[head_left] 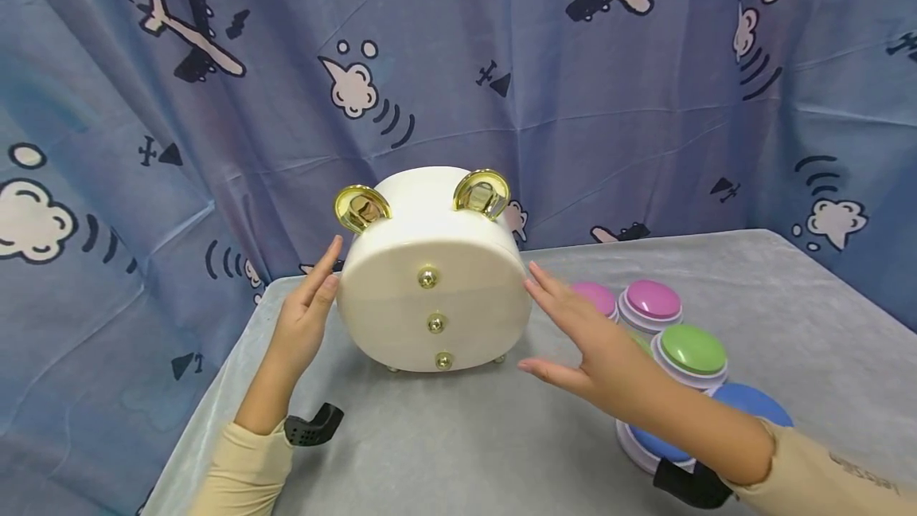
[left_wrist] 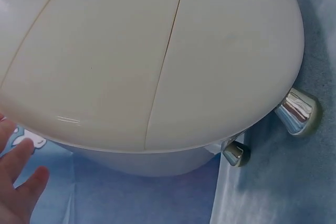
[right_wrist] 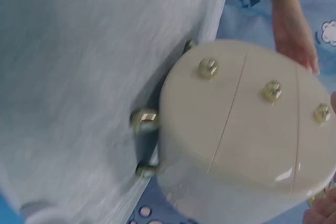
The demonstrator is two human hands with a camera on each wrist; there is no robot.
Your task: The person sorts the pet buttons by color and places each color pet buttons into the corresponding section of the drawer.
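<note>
Directly between left hand and right hand stands a white box.

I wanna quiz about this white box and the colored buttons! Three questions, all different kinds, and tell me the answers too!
1. How many gold knobs are on the front of the box?
2. True or false: the right hand is gripping a button.
3. Which buttons are farthest from the person: (a) blue, (b) green, (c) pink?

Key:
1. Three.
2. False; the right hand is beside the box, holding nothing.
3. c.
</note>
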